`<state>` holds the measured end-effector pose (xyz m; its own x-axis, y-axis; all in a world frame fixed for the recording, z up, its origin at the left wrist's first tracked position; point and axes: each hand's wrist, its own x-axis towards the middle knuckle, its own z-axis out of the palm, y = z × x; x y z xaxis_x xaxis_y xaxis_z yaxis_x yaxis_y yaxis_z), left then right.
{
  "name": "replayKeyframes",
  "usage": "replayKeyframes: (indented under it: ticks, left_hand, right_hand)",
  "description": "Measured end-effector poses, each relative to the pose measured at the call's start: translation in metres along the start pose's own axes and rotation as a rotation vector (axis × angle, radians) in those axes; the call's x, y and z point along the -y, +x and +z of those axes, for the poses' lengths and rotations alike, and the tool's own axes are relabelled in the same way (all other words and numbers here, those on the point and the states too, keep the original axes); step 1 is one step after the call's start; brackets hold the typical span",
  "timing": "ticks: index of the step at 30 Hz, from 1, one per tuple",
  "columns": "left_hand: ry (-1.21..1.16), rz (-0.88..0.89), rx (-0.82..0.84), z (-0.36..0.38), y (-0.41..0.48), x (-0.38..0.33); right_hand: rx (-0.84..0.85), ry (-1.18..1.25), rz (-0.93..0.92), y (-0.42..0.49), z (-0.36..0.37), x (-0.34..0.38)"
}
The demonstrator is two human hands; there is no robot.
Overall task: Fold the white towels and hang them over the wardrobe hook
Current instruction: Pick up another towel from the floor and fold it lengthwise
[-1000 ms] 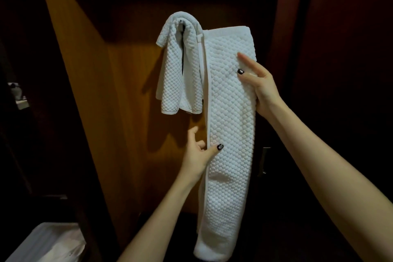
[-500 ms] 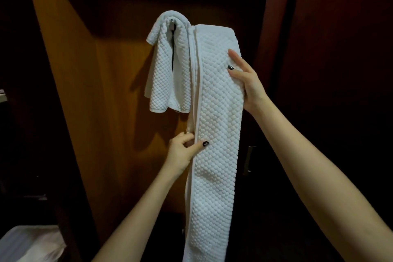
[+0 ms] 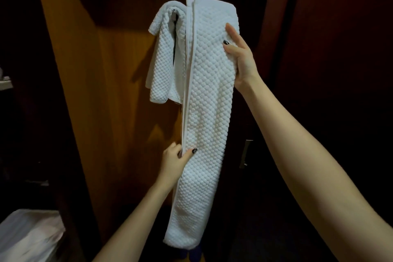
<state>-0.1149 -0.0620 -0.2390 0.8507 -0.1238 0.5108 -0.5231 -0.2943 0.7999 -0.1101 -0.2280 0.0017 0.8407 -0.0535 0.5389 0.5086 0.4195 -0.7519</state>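
A long waffle-textured white towel [image 3: 208, 102], folded narrow, hangs before the orange wood panel [image 3: 119, 91]; the right hand [image 3: 240, 55] grips its upper edge, thumb in front; the left hand [image 3: 175, 160] pinches its smooth hem; a smaller towel [image 3: 163, 66] drapes the metal hook [image 3: 174, 11] beside it.

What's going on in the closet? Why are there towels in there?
A person is hanging white towels inside a wooden wardrobe. One small towel is draped over the hook. Right beside it, the person holds up a long folded towel. The right hand grips its upper edge and the left hand pinches its side lower down. I can't tell if the long one is on the hook yet.
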Motion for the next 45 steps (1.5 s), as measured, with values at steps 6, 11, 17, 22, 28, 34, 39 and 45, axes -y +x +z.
replayKeyframes:
  ticks: [6,11,17,22,28,34,39,45]
  left_hand:
    - [-0.102,-0.174,0.239,0.001,-0.008,0.021]
    - [-0.07,-0.335,0.292,0.009,-0.018,0.037]
    - [-0.45,-0.5,0.185,0.002,-0.035,0.015]
    - [-0.563,-0.437,0.148,-0.016,-0.03,0.016]
    - [-0.562,-0.319,0.2,-0.049,-0.027,0.014]
    - [-0.344,-0.128,0.086,-0.059,-0.023,-0.003]
    - [-0.142,-0.005,0.172,-0.057,-0.03,-0.008]
    - [0.04,-0.164,0.2,-0.016,-0.045,0.003]
  right_hand:
    - [-0.057,-0.039,0.037,0.0,-0.002,-0.007]
    - [-0.167,-0.037,0.005,0.0,-0.01,-0.011]
    - [-0.227,-0.042,-0.05,0.005,-0.019,-0.002]
    - [-0.232,-0.011,-0.072,0.009,-0.029,0.009]
    - [-0.202,-0.05,-0.132,0.007,-0.04,0.025]
    - [-0.233,-0.107,-0.163,0.008,-0.036,0.031]
    - [-0.266,-0.135,-0.181,0.011,-0.031,0.029]
    - [-0.328,-0.246,-0.16,0.009,-0.024,0.009]
